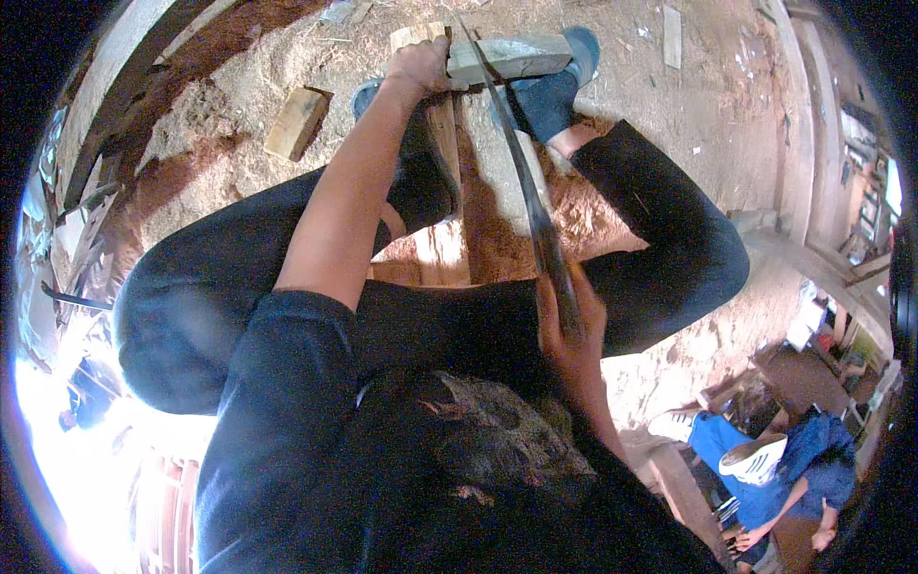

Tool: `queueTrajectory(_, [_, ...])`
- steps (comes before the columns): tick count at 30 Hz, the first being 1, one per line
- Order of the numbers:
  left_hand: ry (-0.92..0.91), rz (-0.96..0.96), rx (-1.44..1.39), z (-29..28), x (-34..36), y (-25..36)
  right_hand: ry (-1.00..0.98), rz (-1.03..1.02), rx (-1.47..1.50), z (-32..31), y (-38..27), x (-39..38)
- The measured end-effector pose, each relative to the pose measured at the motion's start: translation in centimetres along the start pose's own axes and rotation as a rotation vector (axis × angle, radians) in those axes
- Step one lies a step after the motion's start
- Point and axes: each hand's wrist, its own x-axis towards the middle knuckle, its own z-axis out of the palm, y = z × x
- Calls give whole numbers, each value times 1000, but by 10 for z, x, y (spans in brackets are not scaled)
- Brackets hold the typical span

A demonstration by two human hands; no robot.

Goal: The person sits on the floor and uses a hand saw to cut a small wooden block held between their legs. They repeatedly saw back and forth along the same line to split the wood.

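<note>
My left hand (421, 69) is closed over the left end of a short wooden block (521, 57), which lies crosswise between my feet. In my right hand (572, 330), close to my lap, is the grip of a long, narrow handsaw (521, 158). Its dark blade slants up and away, seen nearly edge-on, and crosses the block just right of my left hand. I cannot tell how deep the blade sits in the wood. My right foot (550, 100) is against the block's right end.
Under the block, wooden beams (443, 143) run toward me. A loose wood offcut (296, 124) lies on the sawdust-covered ground at left. Timber (105, 91) borders the far left. At lower right sits another person in blue trousers (794, 459), near planks.
</note>
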Motion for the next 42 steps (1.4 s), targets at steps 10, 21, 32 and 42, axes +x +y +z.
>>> queueTrajectory(10, [-11, -12, -84, -6, -7, 7, 92, -214, -18, 26, 5, 58])
queueTrajectory(21, [17, 25, -95, -7, -15, 14, 61, -209, 47, 43, 0, 117])
queueTrajectory(32, [-4, -10, -86, -25, -11, 20, 134, -219, 42, 37, 9, 87])
queueTrajectory(42, [11, 2, -52, -7, -5, 6, 148, -25, -12, 24, -9, 20])
